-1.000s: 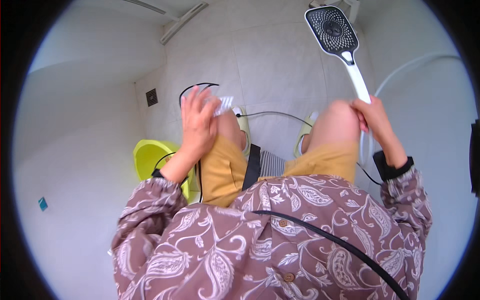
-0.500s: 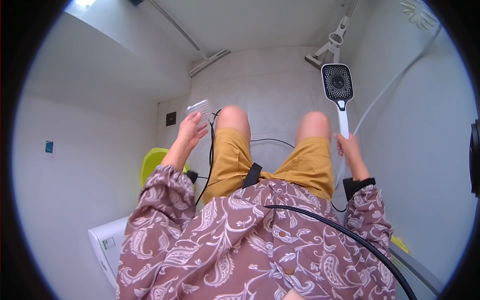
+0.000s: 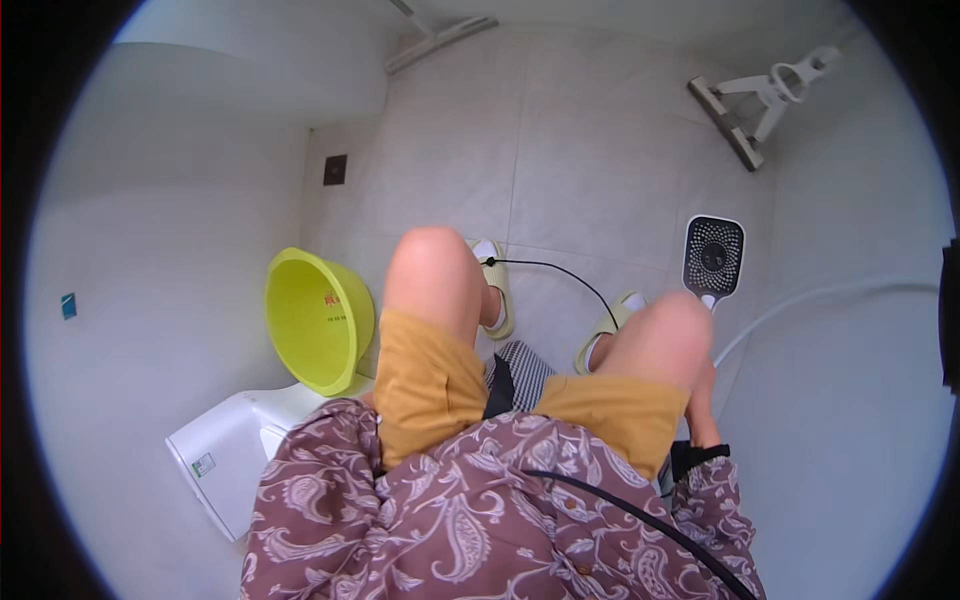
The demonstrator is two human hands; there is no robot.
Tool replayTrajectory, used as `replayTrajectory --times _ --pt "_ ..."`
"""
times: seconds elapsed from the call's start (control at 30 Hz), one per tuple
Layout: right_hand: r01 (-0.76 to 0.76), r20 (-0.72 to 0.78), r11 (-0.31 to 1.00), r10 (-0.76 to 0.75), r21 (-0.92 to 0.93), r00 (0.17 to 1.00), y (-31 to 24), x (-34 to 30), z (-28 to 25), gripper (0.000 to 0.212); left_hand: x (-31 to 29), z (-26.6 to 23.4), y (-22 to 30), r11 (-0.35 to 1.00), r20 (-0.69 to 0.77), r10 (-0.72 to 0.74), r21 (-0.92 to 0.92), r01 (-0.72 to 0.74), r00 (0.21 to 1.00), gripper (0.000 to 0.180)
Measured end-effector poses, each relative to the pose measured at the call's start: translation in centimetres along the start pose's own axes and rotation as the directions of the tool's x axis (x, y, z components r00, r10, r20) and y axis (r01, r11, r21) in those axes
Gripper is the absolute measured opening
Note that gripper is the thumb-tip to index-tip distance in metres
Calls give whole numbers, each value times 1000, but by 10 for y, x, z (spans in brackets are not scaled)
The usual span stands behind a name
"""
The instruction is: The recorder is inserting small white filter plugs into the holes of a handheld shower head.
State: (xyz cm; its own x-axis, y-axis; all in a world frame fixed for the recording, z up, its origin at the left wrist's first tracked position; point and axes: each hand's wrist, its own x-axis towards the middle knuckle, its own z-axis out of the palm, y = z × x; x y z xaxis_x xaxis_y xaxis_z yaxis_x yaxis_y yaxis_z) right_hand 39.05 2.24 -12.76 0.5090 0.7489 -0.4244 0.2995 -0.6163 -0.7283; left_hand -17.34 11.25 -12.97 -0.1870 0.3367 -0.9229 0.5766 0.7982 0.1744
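Note:
Beside my right knee is a white shower head with a dark, dotted face. Its handle runs down behind the knee toward my right hand, which holds it low on my right; the knee covers the fingers. A pale hose curves off to the right. Of my left arm, the patterned sleeve shows beside my left thigh. The left hand is almost wholly hidden there, so its fingers and anything in them cannot be made out.
A yellow-green basin leans on its side at the left, by a white toilet. A white-framed squeegee stands at the far right. A floor drain lies far left. A black cable crosses near my slippers.
My left hand, which held a clear ridged object, has dropped down beside my thigh out of sight. My right hand and the shower head have moved lower. The view has tilted down, showing the basin and slippers.

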Motion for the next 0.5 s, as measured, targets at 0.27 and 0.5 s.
replayTrajectory --times 0.27,0.5 --pt "3 282 872 155 -490 947 -90 -69 -48 27 61 -3 -67 980 233 -176 -48 192 956 28" --pt "-92 366 653 530 -752 765 -268 -73 76 28 45 4 -149 930 383 -276 -124 345 882 28"
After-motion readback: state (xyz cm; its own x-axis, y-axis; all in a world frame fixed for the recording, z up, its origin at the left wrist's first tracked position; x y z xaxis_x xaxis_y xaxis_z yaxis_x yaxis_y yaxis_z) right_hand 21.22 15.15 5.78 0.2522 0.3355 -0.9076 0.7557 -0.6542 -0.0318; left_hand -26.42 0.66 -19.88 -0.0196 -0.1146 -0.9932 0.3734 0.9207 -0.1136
